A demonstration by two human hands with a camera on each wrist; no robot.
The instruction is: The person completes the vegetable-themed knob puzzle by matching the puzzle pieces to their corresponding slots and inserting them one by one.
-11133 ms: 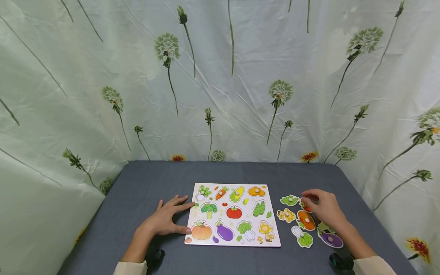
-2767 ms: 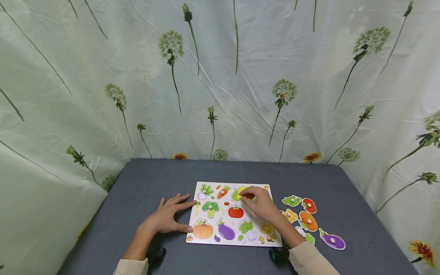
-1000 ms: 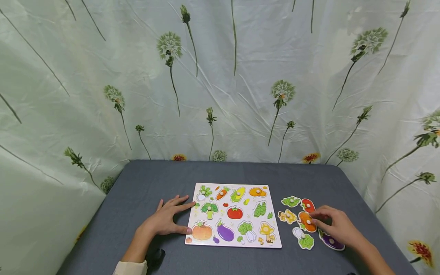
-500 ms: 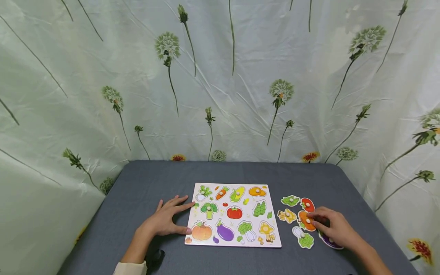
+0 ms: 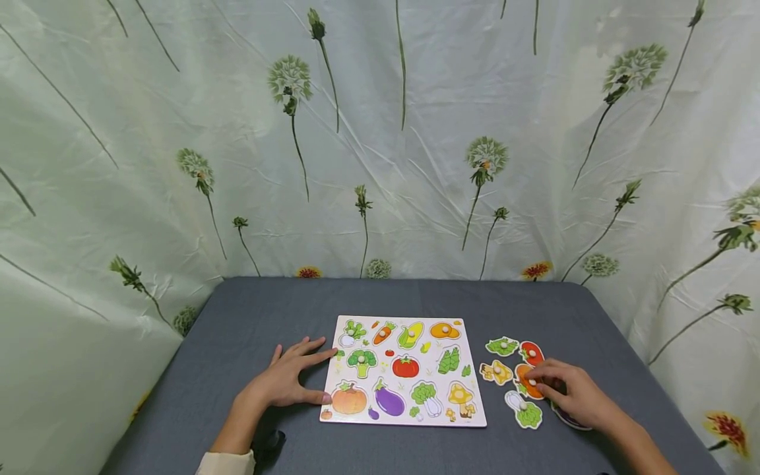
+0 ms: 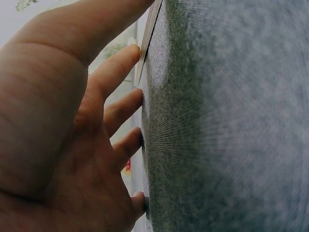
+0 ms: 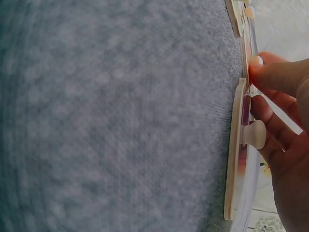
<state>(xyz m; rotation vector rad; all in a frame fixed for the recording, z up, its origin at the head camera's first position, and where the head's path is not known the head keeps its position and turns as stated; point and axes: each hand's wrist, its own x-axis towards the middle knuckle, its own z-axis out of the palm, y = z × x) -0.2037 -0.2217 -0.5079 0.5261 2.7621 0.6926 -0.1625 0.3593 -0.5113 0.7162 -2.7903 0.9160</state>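
Observation:
My right hand [image 5: 572, 394] pinches the knob of the orange pumpkin puzzle piece [image 5: 524, 388] between thumb and index finger. In the right wrist view, a white knob [image 7: 259, 61] shows at those fingertips, and the eggplant piece [image 7: 235, 150] lies flat below the other fingers. In the head view the hand mostly covers that eggplant. My left hand [image 5: 291, 375] lies spread at the left side of the white vegetable puzzle board [image 5: 380, 417]. Its thumb rests on the board's lower left edge and its index fingertip touches the edge higher up.
Around the pumpkin lie a tomato piece [image 5: 531, 353], a green pea-like piece [image 5: 502, 346], a mushroom piece [image 5: 496, 373] and a cabbage piece [image 5: 525, 410]. Knobbed pieces, including a broccoli [image 5: 361, 363] and a corn [image 5: 410, 335], sit in the board on the grey table [image 5: 285, 303].
The broccoli piece, earlier beside the eggplant, now sits in the board. My right hand went over the board, then came back to the pumpkin piece and pinched its knob. The left hand stayed put.

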